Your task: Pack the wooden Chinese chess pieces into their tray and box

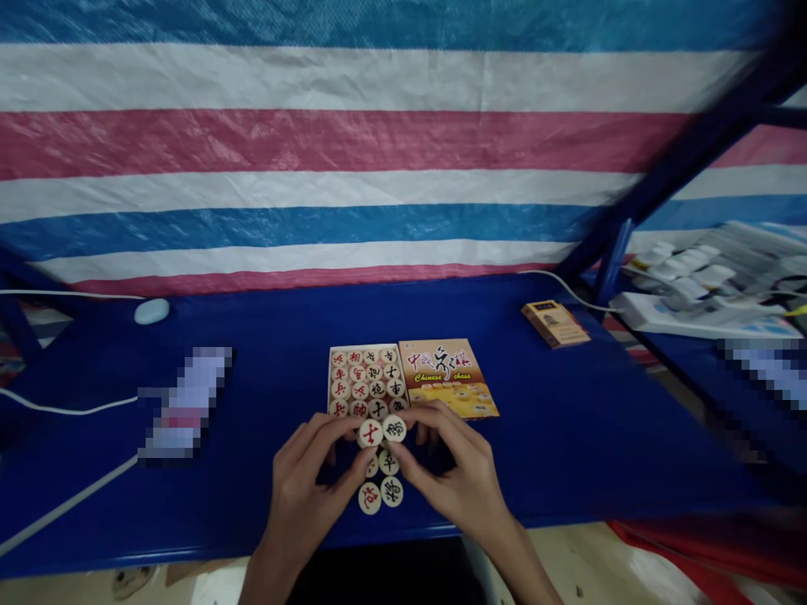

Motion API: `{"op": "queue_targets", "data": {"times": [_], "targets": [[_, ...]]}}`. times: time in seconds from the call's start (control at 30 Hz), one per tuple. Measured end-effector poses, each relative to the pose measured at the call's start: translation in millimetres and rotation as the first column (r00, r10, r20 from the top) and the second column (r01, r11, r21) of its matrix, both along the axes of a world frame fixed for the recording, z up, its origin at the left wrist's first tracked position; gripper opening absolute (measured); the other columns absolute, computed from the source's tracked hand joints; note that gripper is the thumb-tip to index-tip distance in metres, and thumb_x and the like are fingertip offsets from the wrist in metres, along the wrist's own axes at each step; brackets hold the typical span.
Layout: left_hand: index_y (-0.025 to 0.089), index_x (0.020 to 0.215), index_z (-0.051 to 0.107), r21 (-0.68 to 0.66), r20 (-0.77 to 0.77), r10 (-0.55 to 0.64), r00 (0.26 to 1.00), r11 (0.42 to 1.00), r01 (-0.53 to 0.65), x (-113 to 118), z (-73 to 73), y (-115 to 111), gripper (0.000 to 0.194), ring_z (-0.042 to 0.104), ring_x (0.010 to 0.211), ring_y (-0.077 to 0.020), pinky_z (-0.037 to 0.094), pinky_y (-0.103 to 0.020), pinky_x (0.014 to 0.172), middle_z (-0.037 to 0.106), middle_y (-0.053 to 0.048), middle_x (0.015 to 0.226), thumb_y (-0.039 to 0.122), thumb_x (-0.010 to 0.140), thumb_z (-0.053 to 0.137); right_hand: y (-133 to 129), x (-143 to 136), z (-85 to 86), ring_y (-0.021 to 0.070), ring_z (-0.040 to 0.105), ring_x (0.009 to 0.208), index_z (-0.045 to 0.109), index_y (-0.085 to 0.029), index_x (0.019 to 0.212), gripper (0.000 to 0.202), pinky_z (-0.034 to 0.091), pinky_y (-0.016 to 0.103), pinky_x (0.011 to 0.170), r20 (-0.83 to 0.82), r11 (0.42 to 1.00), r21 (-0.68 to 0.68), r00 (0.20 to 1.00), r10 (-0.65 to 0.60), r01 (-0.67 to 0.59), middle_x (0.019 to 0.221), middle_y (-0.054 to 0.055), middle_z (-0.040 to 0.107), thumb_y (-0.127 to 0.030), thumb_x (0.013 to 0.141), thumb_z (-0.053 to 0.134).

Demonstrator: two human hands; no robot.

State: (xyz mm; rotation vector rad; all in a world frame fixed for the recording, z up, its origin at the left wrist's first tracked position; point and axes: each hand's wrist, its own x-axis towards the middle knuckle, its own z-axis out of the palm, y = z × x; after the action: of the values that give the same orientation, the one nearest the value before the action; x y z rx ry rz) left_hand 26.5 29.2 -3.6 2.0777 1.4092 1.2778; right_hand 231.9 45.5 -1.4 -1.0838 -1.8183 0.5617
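Sheeting (353, 139) striped in blue, white and dull red rises behind a blue table (567, 454). Both of the person's hands meet over the table's near half: the left hand (308, 470) pinches one disc between thumb and forefinger, the right hand (460, 462) does likewise with another, and the other fingers curl in, partly hidden. Just beyond them lies the printed "Chinese chess" lid (449, 378), off and flat against the right side of the open box (329, 382), whose near edge the hands and discs cover. Farther right is a tan pack (555, 323); at far left, a pale blue oval object (152, 312). Smallest are the discs. Four rows of boxed pieces (359, 375), red and black characters mixed, fill the part of the box that shows; I cannot tell whether others lie underneath. Outside it are the pinched red-character piece (371, 433) and black-character piece (395, 428), side by side before the box, and four loose pieces (392, 491) nearer the person, paired red left, black right. The work looks partway: three red-black pairs are matched, the boxed pieces remain unpaired, and the lid is not on.
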Motion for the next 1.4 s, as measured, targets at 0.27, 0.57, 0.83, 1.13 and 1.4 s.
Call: {"op": "queue_targets", "data": {"times": [0.27,0.57,0.83,1.13,1.4], "targets": [[0.026,0.115,0.066,-0.011,0.032,-0.038,0.999,0.999,0.038,-2.1,0.1,-1.6,0.028,0.055,0.063,-0.0081,0.050,-0.023,0.061,0.065,0.001,0.090,0.016,0.089,0.071,-3.8,-0.1,-5.1,0.0132,0.057,0.072,0.061,-0.024,0.114,0.029,0.052,0.030,0.065,-0.033,0.999,-0.041,0.999,0.031,-0.032,0.087,0.000,0.063,-0.018,0.086,0.070],[0.026,0.116,0.067,-0.061,0.089,-0.095,0.991,0.993,0.101,-3.6,0.5,0.6,0.028,0.053,0.060,-0.0078,0.046,-0.021,0.053,0.066,0.001,0.087,0.016,0.089,0.070,-2.6,1.4,-7.5,0.0137,0.057,0.072,0.062,-0.029,0.128,0.038,0.054,0.030,0.064,0.017,0.998,0.013,0.998,0.068,-0.068,0.092,0.002,0.063,-0.022,0.091,0.069],[0.026,0.113,0.067,-0.086,0.086,-0.075,0.994,0.993,0.082,-2.6,-0.2,1.2,0.024,0.048,0.054,-0.0070,0.044,-0.020,0.051,0.067,0.002,0.083,0.019,0.091,0.070,-3.1,0.4,-13.2,0.0116,0.055,0.061,0.062,-0.031,0.133,0.041,0.052,0.028,0.057,-0.048,0.994,-0.049,0.994,0.093,-0.095,0.077,-0.002,0.060,-0.023,0.093,0.067],[0.026,0.114,0.067,-0.053,0.067,-0.013,0.998,0.998,0.017,-3.1,-3.2,1.3,0.026,0.050,0.053,-0.0065,0.048,-0.019,0.052,0.069,0.004,0.082,0.021,0.089,0.072,-3.2,0.6,-15.0,0.0112,0.056,0.063,0.061,-0.029,0.133,0.041,0.054,0.027,0.058,-0.038,0.995,-0.036,0.995,0.095,-0.096,0.081,-0.001,0.064,-0.020,0.094,0.065],[0.026,0.114,0.068,-0.078,0.094,-0.024,0.995,0.996,0.032,-3.8,-1.6,1.7,0.026,0.050,0.053,-0.0065,0.047,-0.019,0.052,0.068,0.003,0.084,0.019,0.089,0.071,-3.6,1.6,-13.7,0.0117,0.056,0.063,0.060,-0.031,0.132,0.041,0.054,0.028,0.060,0.009,0.997,-0.016,0.997,0.073,-0.073,0.082,-0.001,0.063,-0.021,0.093,0.067]]}}
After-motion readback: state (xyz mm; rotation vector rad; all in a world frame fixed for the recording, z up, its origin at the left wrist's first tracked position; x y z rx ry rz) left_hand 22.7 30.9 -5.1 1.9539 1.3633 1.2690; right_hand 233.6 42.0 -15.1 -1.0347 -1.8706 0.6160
